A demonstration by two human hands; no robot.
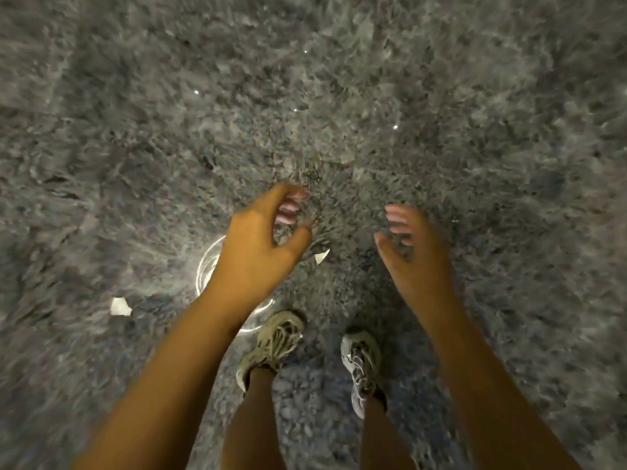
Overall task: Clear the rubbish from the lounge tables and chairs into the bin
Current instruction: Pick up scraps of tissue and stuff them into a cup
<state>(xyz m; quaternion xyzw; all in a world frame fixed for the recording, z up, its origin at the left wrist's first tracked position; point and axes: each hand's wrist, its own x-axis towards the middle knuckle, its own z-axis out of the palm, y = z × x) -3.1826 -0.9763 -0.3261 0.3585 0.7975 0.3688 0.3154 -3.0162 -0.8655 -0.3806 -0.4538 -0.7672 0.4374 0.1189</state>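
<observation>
Both the left hand (261,252) and the right hand (412,252) hang empty, fingers loosely curled apart, over the grey carpet (339,96); paper scraps (120,307) and a clear plastic cup (208,266) lie by the shoes (274,344); clearing looks unfinished; no bin in view.

Head view, straight down, standing height
</observation>
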